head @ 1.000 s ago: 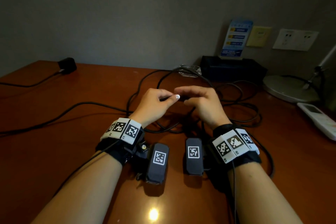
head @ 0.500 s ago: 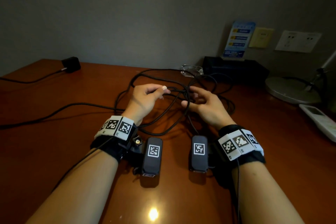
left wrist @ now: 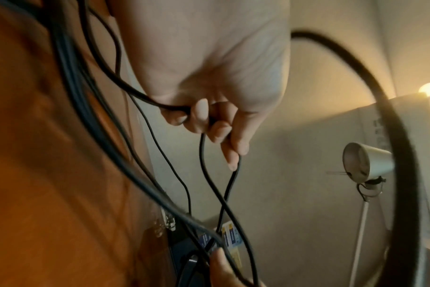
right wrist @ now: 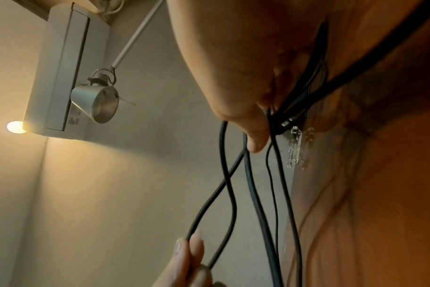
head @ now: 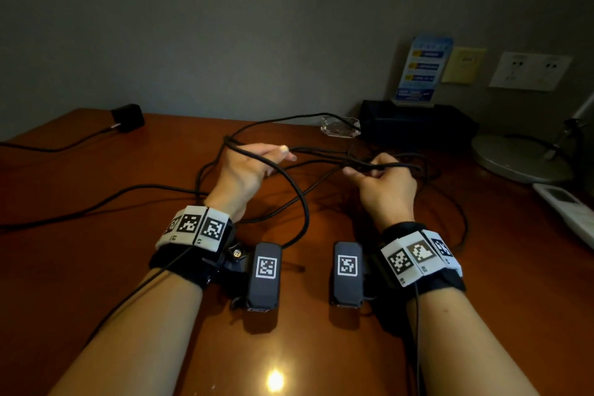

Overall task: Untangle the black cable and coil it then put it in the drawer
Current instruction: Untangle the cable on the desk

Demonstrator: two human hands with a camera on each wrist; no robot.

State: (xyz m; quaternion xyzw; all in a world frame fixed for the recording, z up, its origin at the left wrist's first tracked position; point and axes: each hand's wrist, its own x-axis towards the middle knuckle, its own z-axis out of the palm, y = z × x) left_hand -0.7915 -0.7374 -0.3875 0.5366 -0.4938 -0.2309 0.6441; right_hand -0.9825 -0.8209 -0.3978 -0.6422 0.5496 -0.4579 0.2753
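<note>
The black cable lies in a loose tangle over the brown table, with strands stretched in the air between my hands. My left hand holds a couple of strands in curled fingers, and one big loop hangs from it toward my wrist. My right hand grips a bunch of strands to the right, near the tangle's far side. The left wrist view shows my left hand curled round the cable. In the right wrist view, strands of cable hang from my right hand. No drawer is in view.
A black adapter sits at the far left with its lead running off the edge. A black box, a clear glass piece, a round lamp base and a white handset stand at the back right. Wall sockets are above.
My hands have moved apart and lifted the cable off the table. The right hand, open by the tangle half a second ago, now grips strands; the left has drawn its strands leftward.
</note>
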